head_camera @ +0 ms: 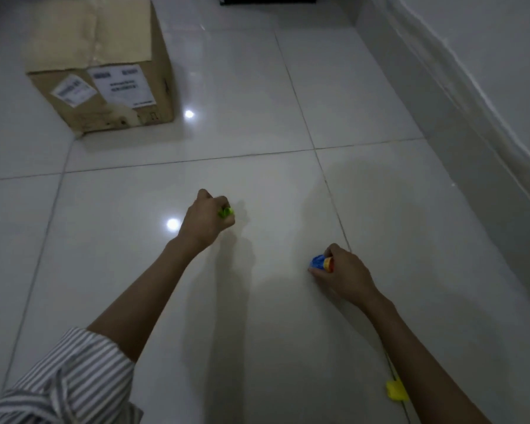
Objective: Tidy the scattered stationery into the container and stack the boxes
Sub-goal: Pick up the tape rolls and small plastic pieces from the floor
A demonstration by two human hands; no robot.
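Glossy tiled floor [257, 87], cardboard box [104, 71], white wall [487, 71]

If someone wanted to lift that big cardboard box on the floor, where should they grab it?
Probably low on its two opposite side walls, both at once, approaching from the labelled face. The cardboard box stands flat on the floor, looks too wide for a one-sided grip, and its creased top flaps look flimsy.

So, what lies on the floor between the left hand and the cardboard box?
Nothing: the head view shows only bare tiled floor, crossed by one grout line, between the left hand and the cardboard box.
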